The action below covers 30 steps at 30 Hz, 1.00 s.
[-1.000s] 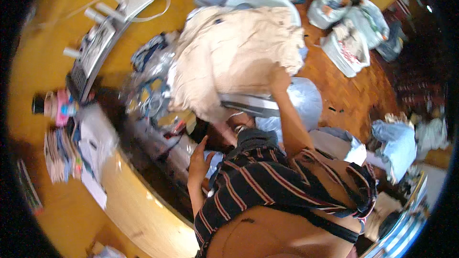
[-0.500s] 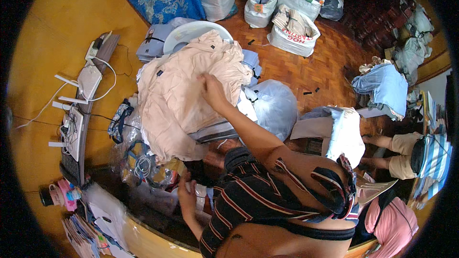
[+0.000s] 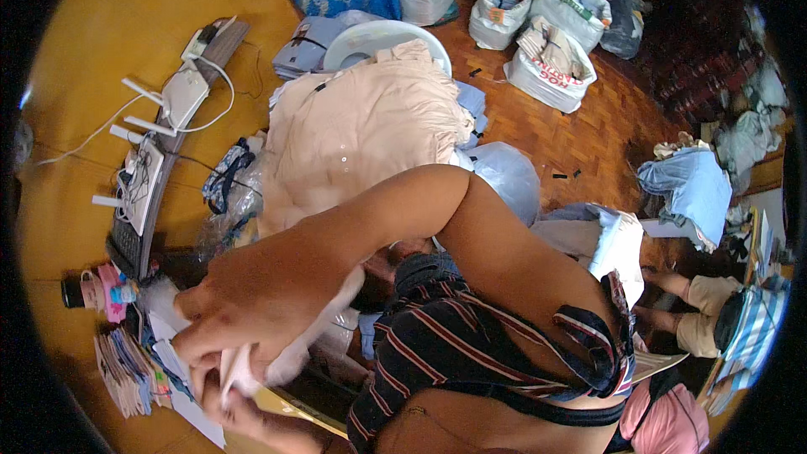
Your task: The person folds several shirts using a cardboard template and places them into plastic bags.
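At the lower left my right hand (image 3: 252,315) reaches across my body, its fingers closed on a pale, thin, pinkish-white crumpled piece (image 3: 239,370). Blur hides whether that piece is cloth or plastic. Just below, my left hand (image 3: 239,416) meets it with bent fingers, pinching the same piece. A whitish part of it trails behind my right wrist. Beyond my forearm lies a large heap of beige garments (image 3: 361,118), with small buttons and a dark label showing. My right forearm covers the heap's near edge.
Behind the heap stands a white basin (image 3: 387,32) beside folded blue-grey garments (image 3: 307,46). White sacks (image 3: 551,76) stand farther back. A bluish plastic bag (image 3: 504,176) is right of the heap. Routers (image 3: 185,97) with cables line the left shelf. Another person's legs (image 3: 698,303) show at right.
My right hand has left the beige heap and swung to the lower left, meeting my left hand, which has moved down and left. The pale piece now shows between them. The view has shifted.
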Available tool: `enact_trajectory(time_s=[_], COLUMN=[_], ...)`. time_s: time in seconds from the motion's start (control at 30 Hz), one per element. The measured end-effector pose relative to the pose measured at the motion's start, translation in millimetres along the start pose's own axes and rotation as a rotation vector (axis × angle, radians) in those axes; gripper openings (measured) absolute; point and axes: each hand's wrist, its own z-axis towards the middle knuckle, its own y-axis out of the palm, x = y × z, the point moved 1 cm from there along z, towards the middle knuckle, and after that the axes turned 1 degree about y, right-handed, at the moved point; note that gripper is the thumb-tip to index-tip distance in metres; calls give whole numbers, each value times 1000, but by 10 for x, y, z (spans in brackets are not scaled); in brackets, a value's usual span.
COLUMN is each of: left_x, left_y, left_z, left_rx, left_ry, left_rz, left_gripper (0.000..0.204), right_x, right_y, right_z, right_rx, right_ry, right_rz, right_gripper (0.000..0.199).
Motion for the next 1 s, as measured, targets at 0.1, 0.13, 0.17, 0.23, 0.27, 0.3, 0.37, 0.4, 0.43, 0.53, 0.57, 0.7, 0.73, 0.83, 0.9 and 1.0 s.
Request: enact_trajectory(time_s=[0.1, 0.13, 0.17, 0.23, 0.27, 0.3, 0.37, 0.4, 0.43, 0.53, 0.57, 0.7, 0.73, 0.83, 0.9, 1.0], left_x=[-231, -279, -290, -291, -277, -221, -35, 161, 340, 563, 576, 990, 1154, 2132, 2436, 2406], left_y=[-81, -125, -177, -282, -338, -382, -485, -589, -624, -547, -552, -666, -649, -411, -45, -61], left_z=[-459, -648, -801, -1182, -1377, -1616, -2053, -2269, -2509, -2688, -2844, -3894, -4122, -4416, -4717, -4318], left_rx=[-29, -22, -11, 10, 18, 28, 55, 63, 84, -351, -199, 187, 224, 570, 1067, 1298], left_ry=[-222, -296, -355, -496, -569, -658, -832, -926, -1014, -1385, -1464, -1581, -1614, -1737, -1709, -1666], left_rz=[12, 20, 32, 51, 60, 70, 74, 80, 64, 204, 88, 322, 381, 560, 678, 1225], left_gripper=[63, 63, 63, 63, 62, 62, 62, 62, 62, 57, 38, 22, 22, 26, 28, 29], right_x=[276, 374, 471, 733, 869, 984, 1005, 1009, 971, 947, 938, 516, 409, 164, 422, 602], right_y=[271, 466, 628, 828, 947, 1078, 1185, 1209, 1312, 1232, 1310, 1807, 1581, 1357, 1438, 1366], right_z=[62, 134, 168, 174, 194, 225, 353, 429, 532, 687, 723, 655, 681, 844, 816, 965], right_rx=[-251, -457, -656, -645, -648, -621, -464, -319, -54, 349, 325, -39, -245, -572, -538, -335], right_ry=[126, 163, 195, 169, 146, 241, 330, 229, 226, 31, 20, 145, 73, -59, -52, -2], right_rz=[79, 19, -54, -15, 19, -74, -331, -372, -465, -390, -280, 588, 635, 372, 122, -38], right_gripper=[39, 36, 33, 27, 24, 21, 13, 11, 8, 23, 24, 21, 16, 18, 20, 19])
